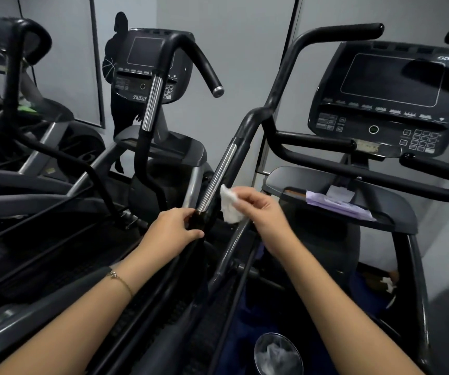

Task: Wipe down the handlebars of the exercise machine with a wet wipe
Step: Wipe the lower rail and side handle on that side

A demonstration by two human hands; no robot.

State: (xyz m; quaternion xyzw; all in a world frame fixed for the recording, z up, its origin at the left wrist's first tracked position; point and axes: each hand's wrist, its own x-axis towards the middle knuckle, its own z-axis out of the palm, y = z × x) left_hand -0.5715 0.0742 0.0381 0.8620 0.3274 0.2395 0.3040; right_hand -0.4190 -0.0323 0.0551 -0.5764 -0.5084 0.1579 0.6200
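Note:
A black handlebar (247,125) of the near exercise machine rises from the centre toward the upper right, with a shiny metal sensor strip (219,174) along its lower part. My left hand (176,227) grips the bar just below that strip. My right hand (258,209) pinches a crumpled white wet wipe (228,205), held right beside the lower end of the strip; whether it touches the bar I cannot tell.
The machine's console (388,96) sits at the upper right, with a purple wipe pack (337,204) on the tray below it. A second machine with its own handlebar (153,98) stands to the left. A small lined bin (277,353) is on the floor.

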